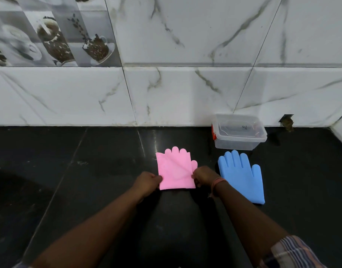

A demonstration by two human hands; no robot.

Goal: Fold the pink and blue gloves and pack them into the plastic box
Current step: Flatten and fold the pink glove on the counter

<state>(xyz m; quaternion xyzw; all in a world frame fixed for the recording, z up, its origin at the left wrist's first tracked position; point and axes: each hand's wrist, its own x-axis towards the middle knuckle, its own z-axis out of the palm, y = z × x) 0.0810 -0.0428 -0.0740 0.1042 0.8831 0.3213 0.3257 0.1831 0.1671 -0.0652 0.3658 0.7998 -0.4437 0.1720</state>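
Note:
A pink glove lies on the black counter, folded over so its cuff covers part of the palm and only the fingertips stick out at the top. My left hand pinches its left edge. My right hand pinches its right edge near the thumb. A blue glove lies flat and unfolded just to the right, fingers pointing away from me. Behind it, against the wall, stands a clear plastic box with no lid on and a red latch on its left side.
The black counter runs to a white marble-tiled wall at the back. A small dark hole sits in the wall right of the box. A side wall closes the far right corner.

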